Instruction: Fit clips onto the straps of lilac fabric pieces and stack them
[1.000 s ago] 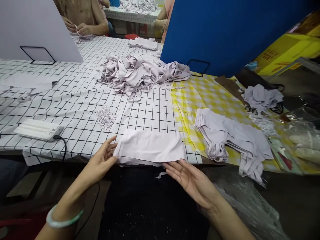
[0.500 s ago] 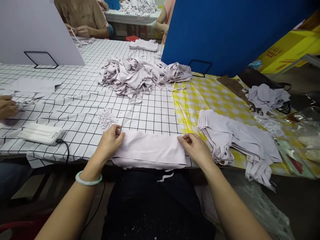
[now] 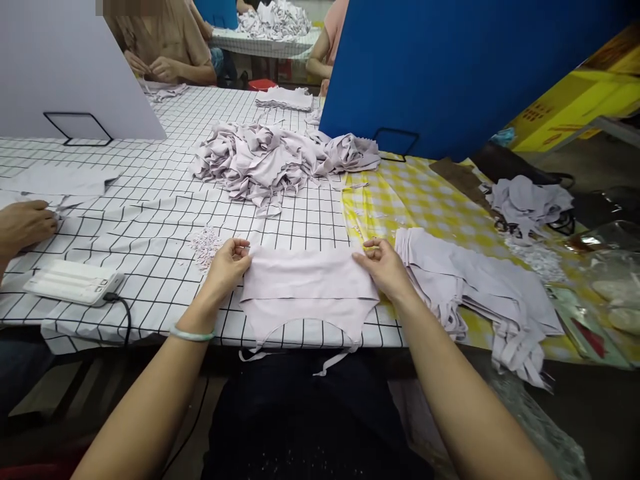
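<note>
A pale pink-lilac fabric piece (image 3: pixel 307 277) with a curved cut-out and thin straps at its near side is stretched flat near the table's front edge. My left hand (image 3: pixel 229 267) pinches its upper left corner, thumb against fingers. At the upper right corner my right hand (image 3: pixel 383 267) pinches the cloth in the same way. The straps hang over the table edge above my dark lap. Right of my right hand lies a layered stack of similar pieces (image 3: pixel 475 280), straps dangling. A little heap of tiny fabric scraps (image 3: pixel 204 247) sits beyond my left hand.
A tangled pile of like fabric (image 3: pixel 270 160) lies mid-table. A white power bank (image 3: pixel 75 281) with a black cable sits at left, near another person's hand (image 3: pixel 27 225). A white panel (image 3: pixel 75 67) and a blue panel (image 3: pixel 425 73) stand upright. People work across the table.
Both hands have shifted slightly away from me, drawing the cloth farther onto the table. Its curved lower part and straps now lie spread in view. The other person's hand at left has moved inward.
</note>
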The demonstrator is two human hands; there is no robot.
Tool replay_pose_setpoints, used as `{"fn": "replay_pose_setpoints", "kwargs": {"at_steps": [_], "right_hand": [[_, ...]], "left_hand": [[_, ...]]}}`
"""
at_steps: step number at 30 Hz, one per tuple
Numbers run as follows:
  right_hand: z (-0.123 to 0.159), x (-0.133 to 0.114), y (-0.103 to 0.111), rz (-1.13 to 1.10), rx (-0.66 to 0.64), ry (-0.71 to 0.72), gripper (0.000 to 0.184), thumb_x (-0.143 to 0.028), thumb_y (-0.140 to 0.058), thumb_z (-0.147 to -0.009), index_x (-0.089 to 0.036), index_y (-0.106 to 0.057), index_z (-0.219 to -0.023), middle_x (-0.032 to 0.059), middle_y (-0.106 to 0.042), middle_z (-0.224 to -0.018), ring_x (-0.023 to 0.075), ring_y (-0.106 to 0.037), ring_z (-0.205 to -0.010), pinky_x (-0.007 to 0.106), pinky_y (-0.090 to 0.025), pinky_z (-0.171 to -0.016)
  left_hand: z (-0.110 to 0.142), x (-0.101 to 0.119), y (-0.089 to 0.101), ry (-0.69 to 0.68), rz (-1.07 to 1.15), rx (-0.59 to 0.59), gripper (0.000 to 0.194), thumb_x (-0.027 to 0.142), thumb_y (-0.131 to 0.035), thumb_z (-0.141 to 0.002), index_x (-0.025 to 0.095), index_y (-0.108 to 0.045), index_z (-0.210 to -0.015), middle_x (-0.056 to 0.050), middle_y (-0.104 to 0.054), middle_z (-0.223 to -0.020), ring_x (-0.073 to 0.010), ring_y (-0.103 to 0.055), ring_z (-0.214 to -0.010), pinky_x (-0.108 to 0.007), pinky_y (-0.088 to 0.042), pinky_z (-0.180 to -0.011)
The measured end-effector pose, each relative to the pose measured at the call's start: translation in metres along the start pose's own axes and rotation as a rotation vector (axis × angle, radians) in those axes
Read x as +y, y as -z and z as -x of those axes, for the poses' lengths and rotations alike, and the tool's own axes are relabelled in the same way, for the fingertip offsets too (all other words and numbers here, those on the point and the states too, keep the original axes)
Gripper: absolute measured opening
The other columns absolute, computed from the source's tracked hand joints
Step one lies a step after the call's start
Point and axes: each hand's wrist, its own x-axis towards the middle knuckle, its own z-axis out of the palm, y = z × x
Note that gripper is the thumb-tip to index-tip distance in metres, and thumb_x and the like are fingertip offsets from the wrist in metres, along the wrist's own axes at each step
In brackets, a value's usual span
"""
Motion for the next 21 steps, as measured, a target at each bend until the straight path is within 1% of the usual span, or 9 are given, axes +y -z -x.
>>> {"fn": "replay_pose_setpoints", "kwargs": {"at_steps": [3,5,7,9,12,15,18,20,21], "right_hand": [[-0.008,0.008,-0.003,0.024,-0.047,0.016,0.051,-0.044,-0.078,-0.064,-0.025,-0.052,-0.103,-0.0047,-0.056,-0.075,0.0144,-0.052,-0.061,0.029,-0.043,-0.059],[-0.009,0.009,-0.002,-0.003,-0.042,0.042,0.055,-0.044,-0.079,-0.062,-0.025,-0.051,-0.106,-0.0051,-0.054,-0.077,0.0142,-0.052,-0.062,0.029,-0.044,-0.061],[-0.007,0.008,-0.003,0.016,-0.003,0.035,0.054,-0.049,-0.077,-0.064,-0.025,-0.051,-0.106,-0.0057,-0.053,-0.074,0.0143,-0.051,-0.061,0.029,-0.043,-0.06],[-0.007,0.006,-0.007,0.118,0.036,0.025,0.047,-0.052,-0.07,-0.072,-0.025,-0.051,-0.105,-0.0054,-0.054,-0.071,0.0153,-0.05,-0.06,0.03,-0.042,-0.06],[-0.011,-0.002,-0.017,0.37,0.029,0.07,0.03,-0.04,-0.064,-0.079,-0.024,-0.054,-0.103,-0.0043,-0.055,-0.069,0.0179,-0.053,-0.063,0.032,-0.041,-0.064],[-0.009,-0.014,-0.02,0.53,0.023,0.167,0.019,-0.024,-0.06,-0.078,-0.023,-0.056,-0.097,-0.0015,-0.056,-0.07,0.0208,-0.055,-0.07,0.035,-0.043,-0.072],[0.023,-0.021,-0.003,0.516,0.136,0.28,0.014,-0.026,-0.058,-0.082,-0.022,-0.059,-0.095,0.0049,-0.062,-0.084,0.0229,-0.058,-0.082,0.036,-0.045,-0.078],[0.068,-0.016,0.014,0.433,0.058,0.19,0.016,-0.038,-0.057,-0.088,-0.022,-0.061,-0.087,0.0042,-0.065,-0.081,0.0209,-0.059,-0.076,0.034,-0.047,-0.074],[0.094,-0.009,0.019,0.389,-0.088,0.071,0.026,-0.045,-0.056,-0.09,-0.022,-0.061,-0.079,0.0024,-0.064,-0.072,0.0194,-0.059,-0.07,0.033,-0.048,-0.07]], "left_hand": [[-0.004,-0.008,0.0,-0.049,-0.099,0.022,0.042,0.018,-0.057,-0.067,0.017,-0.057,-0.109,0.001,-0.056,-0.084,-0.0108,-0.051,-0.062,-0.023,-0.038,-0.054],[-0.003,-0.011,0.001,-0.111,-0.248,0.082,0.042,0.015,-0.054,-0.069,0.017,-0.059,-0.111,-0.002,-0.059,-0.088,-0.0139,-0.055,-0.066,-0.027,-0.045,-0.06],[0.001,-0.012,0.0,-0.25,-0.441,0.17,0.043,0.013,-0.05,-0.072,0.016,-0.06,-0.113,-0.008,-0.062,-0.096,-0.0205,-0.061,-0.082,-0.036,-0.052,-0.077],[0.007,-0.012,-0.005,-0.445,-0.607,0.202,0.046,0.011,-0.048,-0.076,0.014,-0.059,-0.121,-0.015,-0.061,-0.116,-0.0276,-0.059,-0.109,-0.045,-0.049,-0.097],[0.016,-0.015,-0.016,-0.612,-0.809,0.009,0.052,0.014,-0.045,-0.086,0.016,-0.05,-0.137,-0.017,-0.047,-0.147,-0.0312,-0.04,-0.14,-0.054,-0.033,-0.115],[0.024,-0.018,-0.023,-0.526,-0.982,-0.185,0.052,0.022,-0.043,-0.092,0.016,-0.045,-0.144,-0.016,-0.04,-0.155,-0.0346,-0.031,-0.147,-0.061,-0.022,-0.119],[0.034,-0.017,-0.027,-0.543,-0.978,-0.158,0.052,0.017,-0.044,-0.09,0.012,-0.046,-0.142,-0.02,-0.038,-0.156,-0.0362,-0.028,-0.148,-0.063,-0.018,-0.12],[0.046,-0.011,-0.036,-0.651,-0.82,-0.157,0.05,0.011,-0.045,-0.088,0.014,-0.05,-0.138,-0.019,-0.043,-0.152,-0.033,-0.034,-0.146,-0.06,-0.026,-0.119],[0.054,-0.007,-0.044,-0.705,-0.702,-0.189,0.047,0.01,-0.046,-0.088,0.015,-0.052,-0.135,-0.019,-0.048,-0.148,-0.0306,-0.04,-0.142,-0.057,-0.033,-0.116]]}}
